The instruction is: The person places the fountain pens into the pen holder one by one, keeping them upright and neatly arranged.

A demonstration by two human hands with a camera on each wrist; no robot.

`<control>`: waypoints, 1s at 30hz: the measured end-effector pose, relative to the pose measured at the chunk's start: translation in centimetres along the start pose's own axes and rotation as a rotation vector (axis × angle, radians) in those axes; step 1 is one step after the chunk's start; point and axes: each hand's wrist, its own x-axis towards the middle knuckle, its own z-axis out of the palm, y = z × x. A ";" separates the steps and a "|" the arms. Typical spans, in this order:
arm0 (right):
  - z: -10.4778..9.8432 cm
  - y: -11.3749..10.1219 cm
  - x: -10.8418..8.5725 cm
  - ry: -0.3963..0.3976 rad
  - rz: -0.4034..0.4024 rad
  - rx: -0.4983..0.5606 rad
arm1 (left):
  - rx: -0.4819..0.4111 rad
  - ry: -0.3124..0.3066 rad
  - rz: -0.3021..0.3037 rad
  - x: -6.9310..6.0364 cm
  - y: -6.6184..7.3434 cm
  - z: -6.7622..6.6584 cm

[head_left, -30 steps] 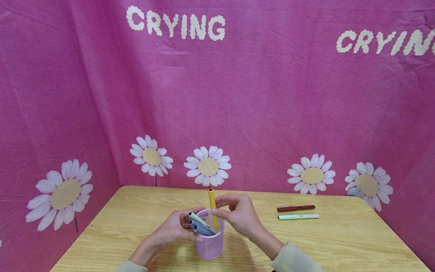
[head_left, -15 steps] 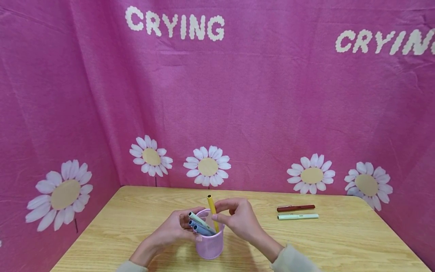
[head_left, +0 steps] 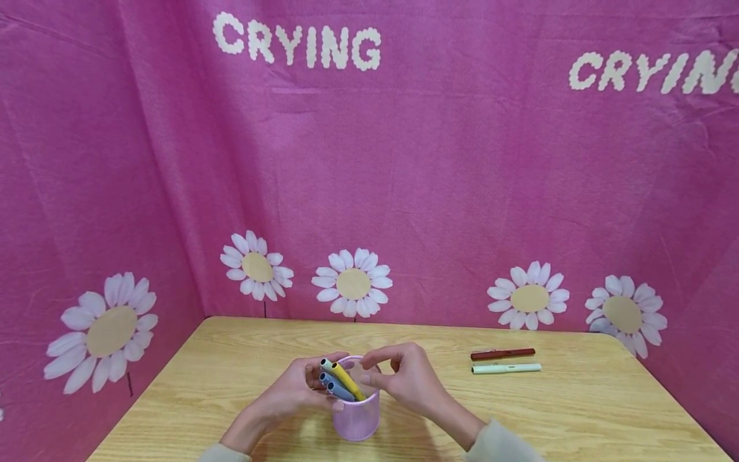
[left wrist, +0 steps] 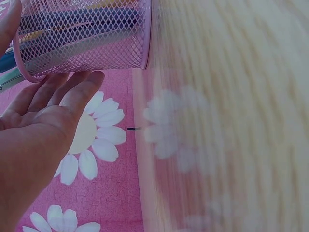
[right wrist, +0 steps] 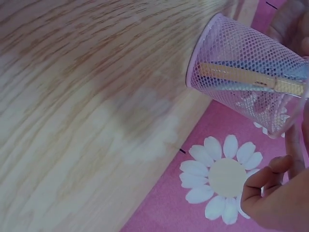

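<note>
A pink mesh pen cup stands upright on the table. My left hand holds it by the left side, thumb at the front and fingers behind the rim. Inside, a yellow pen leans left against a pale green pen and blue pens. My right hand is at the cup's right rim, fingers loosely bent, with nothing pinched; whether a fingertip touches the rim I cannot tell. Through the mesh, the right wrist view shows the yellow pen reaching down near the base.
To the right on the wooden table lie a dark red pen and a pale green pen, side by side. A pink cloth with printed daisies and letters hangs behind and at the left.
The yellow pen has gone down into the cup and tipped left onto the other pens. My right hand has lowered slightly and let go of it. The left hand stays on the cup.
</note>
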 end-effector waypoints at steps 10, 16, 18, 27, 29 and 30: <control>-3.2 0.1 -1.9 -0.003 0.027 -0.034 | 0.046 0.002 0.016 0.0 0.1 0.1; -5.9 1.8 -3.5 0.007 0.024 -0.107 | 0.059 0.008 0.004 0.0 0.1 0.1; -6.8 2.5 -4.1 0.008 0.035 -0.133 | 0.061 0.008 0.003 0.0 0.0 0.1; -10.3 5.6 -6.6 0.008 0.124 -0.263 | 0.060 0.015 0.001 -0.1 0.1 0.0; -11.0 6.2 -7.0 0.017 0.133 -0.308 | 0.048 0.009 0.005 -0.1 0.1 0.0; -11.4 6.5 -7.3 0.021 0.138 -0.330 | 0.042 0.007 0.004 -0.1 0.1 -0.1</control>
